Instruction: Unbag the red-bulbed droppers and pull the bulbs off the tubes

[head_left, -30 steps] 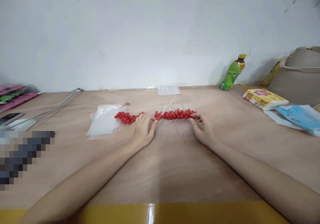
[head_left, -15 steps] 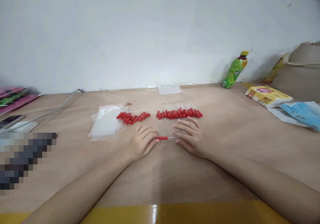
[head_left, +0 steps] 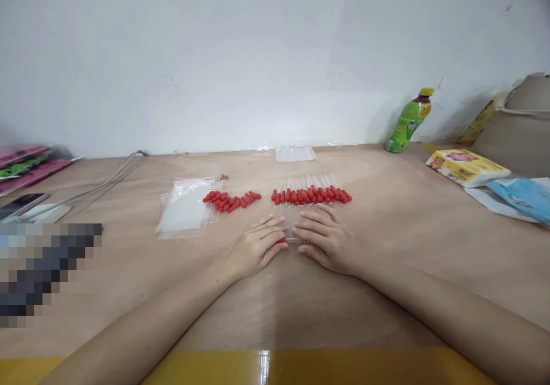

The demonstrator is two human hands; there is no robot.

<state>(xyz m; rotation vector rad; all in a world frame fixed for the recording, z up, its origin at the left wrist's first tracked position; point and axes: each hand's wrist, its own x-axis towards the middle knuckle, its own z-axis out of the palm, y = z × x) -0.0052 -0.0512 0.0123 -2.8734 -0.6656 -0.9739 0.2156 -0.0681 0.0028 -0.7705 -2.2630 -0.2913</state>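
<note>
Pinched in my left hand is a red rubber bulb, mostly covered by the fingers. A thin glass tube runs from it into my right hand, whose fingers close on the other end. The two pieces look joined as one dropper, lying crosswise. Beneath and beyond the hands are loose clear glass tubes, side by side and partly hidden by my right hand. Behind them, droppers with red bulbs form a row, glass ends pointing away. A small pile of red bulbs lies beyond my left hand.
Clear zip bags are stacked at the left, and another bag lies by the wall. A green bottle, a yellow tissue pack and a blue mask are at the right. A cable and phone are far left.
My left hand has moved right, closer to my right hand. Less of the red bulb and of the glass tube shows between them. The view has shifted slightly.
</note>
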